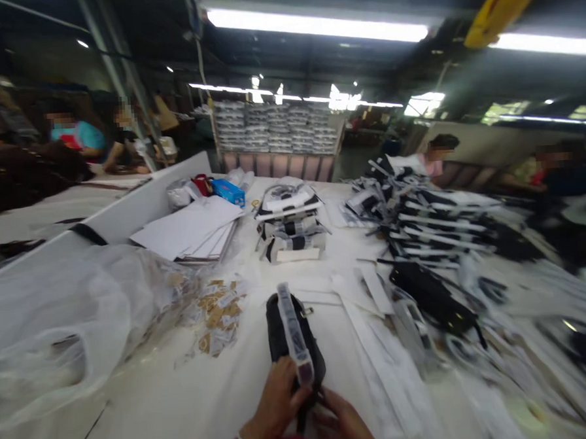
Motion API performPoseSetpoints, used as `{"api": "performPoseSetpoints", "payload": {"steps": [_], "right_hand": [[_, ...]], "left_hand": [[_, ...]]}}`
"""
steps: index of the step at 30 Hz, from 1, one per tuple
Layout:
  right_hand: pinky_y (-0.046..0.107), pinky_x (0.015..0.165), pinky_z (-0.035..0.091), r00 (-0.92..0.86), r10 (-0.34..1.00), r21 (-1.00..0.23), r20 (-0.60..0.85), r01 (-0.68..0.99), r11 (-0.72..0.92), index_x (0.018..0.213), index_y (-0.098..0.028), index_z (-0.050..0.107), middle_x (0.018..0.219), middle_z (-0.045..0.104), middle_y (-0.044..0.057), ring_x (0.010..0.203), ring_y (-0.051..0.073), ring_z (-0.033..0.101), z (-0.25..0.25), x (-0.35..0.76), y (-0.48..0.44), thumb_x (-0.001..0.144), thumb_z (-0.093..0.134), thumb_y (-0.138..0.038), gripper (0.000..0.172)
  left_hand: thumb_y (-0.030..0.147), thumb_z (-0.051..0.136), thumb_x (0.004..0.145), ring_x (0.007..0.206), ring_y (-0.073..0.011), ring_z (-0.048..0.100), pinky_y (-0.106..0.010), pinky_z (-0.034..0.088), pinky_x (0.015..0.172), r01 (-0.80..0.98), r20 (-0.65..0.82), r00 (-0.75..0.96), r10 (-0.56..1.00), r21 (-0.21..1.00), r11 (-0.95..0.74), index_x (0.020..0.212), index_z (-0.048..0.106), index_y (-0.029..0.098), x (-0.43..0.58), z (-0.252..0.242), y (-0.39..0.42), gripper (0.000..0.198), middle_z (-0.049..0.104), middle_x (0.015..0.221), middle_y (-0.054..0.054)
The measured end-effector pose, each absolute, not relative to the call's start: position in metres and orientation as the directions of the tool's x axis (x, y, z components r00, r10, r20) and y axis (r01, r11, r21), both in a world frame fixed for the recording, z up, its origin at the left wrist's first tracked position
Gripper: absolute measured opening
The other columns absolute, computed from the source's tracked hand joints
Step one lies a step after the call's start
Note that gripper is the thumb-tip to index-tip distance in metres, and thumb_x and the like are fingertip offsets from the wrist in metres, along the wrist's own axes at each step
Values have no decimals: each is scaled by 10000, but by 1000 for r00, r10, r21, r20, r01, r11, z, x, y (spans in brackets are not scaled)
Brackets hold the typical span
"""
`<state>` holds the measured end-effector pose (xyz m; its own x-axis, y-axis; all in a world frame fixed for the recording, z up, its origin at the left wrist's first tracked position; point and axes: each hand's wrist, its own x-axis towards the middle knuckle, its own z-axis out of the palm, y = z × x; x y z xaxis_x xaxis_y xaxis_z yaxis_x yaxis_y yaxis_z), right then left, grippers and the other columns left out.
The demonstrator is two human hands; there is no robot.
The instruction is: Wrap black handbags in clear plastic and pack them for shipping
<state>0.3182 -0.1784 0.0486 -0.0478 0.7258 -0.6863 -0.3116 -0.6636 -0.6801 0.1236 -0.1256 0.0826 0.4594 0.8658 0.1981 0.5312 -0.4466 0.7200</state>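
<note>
A small black bag (276,332) lies lengthwise on the table in front of me. Along its top runs a strap wrapped in clear plastic (293,327), and a metal fitting (307,312) shows at its right side. My left hand (281,394), with a white band at the wrist, has its fingers curled over the bag's near end, beside the wrapped strap. Lower down on the right, my right hand (340,419) grips the near corner of the bag with its fingers bent. Some of its fingertips are hidden under the bag, and that area is blurred.
Brown tags (219,315) lie left of the bag, beside a large clear plastic bag (106,314). Farther back are white sheets (190,228), a blue box (229,192) and stacked wrapped bags (293,226). Another black bag (434,297) and a pile (425,219) occupy the right. People work beyond.
</note>
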Motion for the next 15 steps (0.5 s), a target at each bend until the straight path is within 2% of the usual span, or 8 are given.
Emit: {"api": "performPoseSetpoints", "payload": {"steps": [1,3,6,9,12,15], "right_hand": [[409,715,544,-37,702,-654,-711,-332,-680,971,-285,702,1128,698,75,866,289,697,49,318,-184,477,766,-718,661],[375,663,527,18,672,-641,-740,-324,-696,953,-196,698,1043,704,123,782,263,700,48,323,-189,430,808,-644,697],[313,593,485,192,703,-729,-685,-180,-661,885,-148,700,855,710,96,674,208,673,44,345,-194,498,785,-546,561],[309,605,478,338,722,-782,-604,-76,-619,838,-152,702,767,699,68,680,205,658,39,382,-207,552,731,-510,459],[324,664,489,466,711,-814,-527,-35,-581,798,-177,684,757,697,54,742,220,650,38,428,-219,621,651,-529,396],[335,695,488,602,689,-834,-403,69,-548,750,-202,656,709,685,40,743,231,635,42,470,-222,664,594,-550,364]], "left_hand": [[328,577,879,1038,-270,594,-439,503,907,513,225,475,851,714,-475,1138,610,241,120,87,-127,275,643,1141,-103],[268,553,892,1123,-274,573,-481,495,970,492,278,464,841,709,-506,1178,582,233,117,90,-128,290,608,1200,-109],[224,525,910,1246,-271,516,-518,472,1034,475,343,409,846,712,-518,1253,513,230,113,85,-135,344,523,1324,-122],[256,558,907,1317,-284,464,-500,508,1015,468,358,327,875,743,-479,1332,441,232,104,82,-149,442,439,1414,-141],[298,600,887,1319,-298,466,-477,557,963,447,338,235,911,795,-410,1340,437,230,97,85,-161,485,398,1444,-146],[342,616,871,1261,-298,519,-471,585,919,432,283,142,949,845,-316,1276,488,216,96,88,-168,444,427,1399,-142]]}}
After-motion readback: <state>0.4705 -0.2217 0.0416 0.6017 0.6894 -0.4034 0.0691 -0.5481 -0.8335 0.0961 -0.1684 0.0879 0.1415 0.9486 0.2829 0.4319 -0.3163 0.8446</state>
